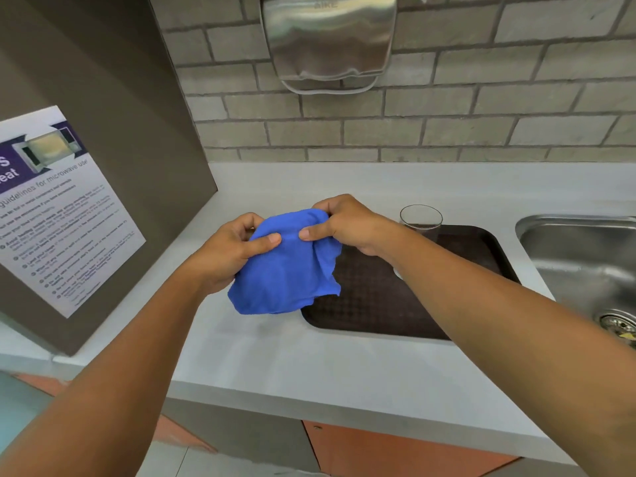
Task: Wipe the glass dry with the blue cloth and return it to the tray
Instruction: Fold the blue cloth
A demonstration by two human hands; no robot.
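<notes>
Head view looks down on 2 bare forearms reaching over a pale grey counter point(275, 356). Far to the left of the hands, a printed microwave notice point(58, 208) is fixed to a brown side panel point(130, 132). Next comes the left hand point(229, 251), closed on the left edge of the blue cloth point(285, 270), thumb lying across the front of the fabric and fingers curled behind it. That cloth hangs between both hands, bunched at the top and drooping below them, its lower edge above the counter and just over the near-left corner of the dark brown tray point(378, 304). Meeting it from the other side, the right hand point(347, 223) pinches the cloth's upper right edge between thumb and fingers, so both hands are shut on the fabric and the 2 thumbs nearly meet. Above the hands, on the brick wall point(481, 115), hangs a steel hand dryer point(328, 39). Just right of and beyond the right hand, the glass point(420, 220) stands upright at the far edge of the tray, untouched by either hand; the right forearm crosses over the tray in front of it. Whether it is wet cannot be told. Farthest right, well apart from the hands, lies a steel sink point(585, 256) with its drain at the frame edge.
</notes>
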